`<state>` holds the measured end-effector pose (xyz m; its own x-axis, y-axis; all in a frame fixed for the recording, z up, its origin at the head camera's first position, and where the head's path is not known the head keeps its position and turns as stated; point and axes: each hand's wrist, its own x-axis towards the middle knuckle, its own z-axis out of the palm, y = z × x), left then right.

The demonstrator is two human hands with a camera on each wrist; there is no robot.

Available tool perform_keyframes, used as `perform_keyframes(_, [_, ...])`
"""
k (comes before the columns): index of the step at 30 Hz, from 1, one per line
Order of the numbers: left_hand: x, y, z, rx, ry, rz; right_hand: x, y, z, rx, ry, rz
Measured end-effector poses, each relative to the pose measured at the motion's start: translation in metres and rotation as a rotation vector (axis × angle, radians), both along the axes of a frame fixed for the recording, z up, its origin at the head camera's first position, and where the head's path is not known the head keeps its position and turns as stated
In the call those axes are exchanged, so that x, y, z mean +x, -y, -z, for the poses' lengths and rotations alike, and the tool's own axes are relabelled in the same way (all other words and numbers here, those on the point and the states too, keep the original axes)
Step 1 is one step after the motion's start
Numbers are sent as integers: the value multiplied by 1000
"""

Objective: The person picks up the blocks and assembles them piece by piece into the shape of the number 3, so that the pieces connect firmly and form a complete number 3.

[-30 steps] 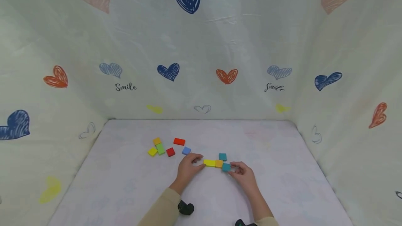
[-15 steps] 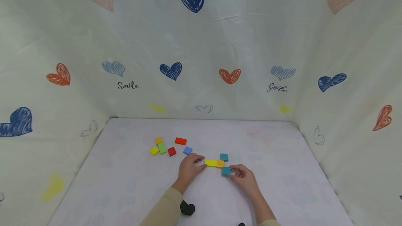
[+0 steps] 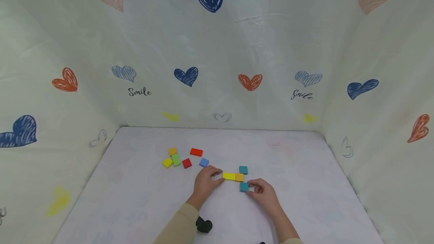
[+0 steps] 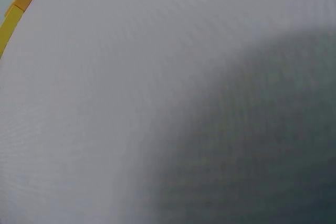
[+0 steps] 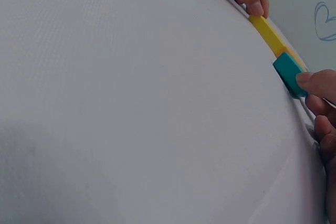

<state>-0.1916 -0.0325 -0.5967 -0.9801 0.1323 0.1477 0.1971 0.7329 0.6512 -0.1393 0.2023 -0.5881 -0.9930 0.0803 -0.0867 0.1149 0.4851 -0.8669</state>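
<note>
A pale cloth backdrop printed with hearts fills the upper frame; below it a whitish bench spreads to the lower edge. Two bare hands meet near the lower centre. The left hand has thumb and forefinger slightly apart at the left end of a long yellow block, seeming to steady it in a light pinch. The right hand, its other fingers curled in, pinches the right side of a near teal block, which lies just left of that hand's fingertips.

The arrangement looks partly built: the yellow piece butts against an orange block, and a far teal block sits just above the orange one. The near teal block is just below it (whether they touch, I cannot tell), so its placing seems unfinished. Six loose blocks, left of centre, appear unused: a red bar, a green block, then smaller dark red, blue, yellow and orange squares.
</note>
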Motion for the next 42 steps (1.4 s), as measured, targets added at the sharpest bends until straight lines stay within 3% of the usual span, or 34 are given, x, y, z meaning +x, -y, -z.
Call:
perform_keyframes(21, [2, 0, -2, -17, -13, 9, -3, 2, 7, 44, 0, 27])
perform_keyframes(42, [4, -1, -7, -24, -19, 6, -2, 4, 3, 46, 2, 44])
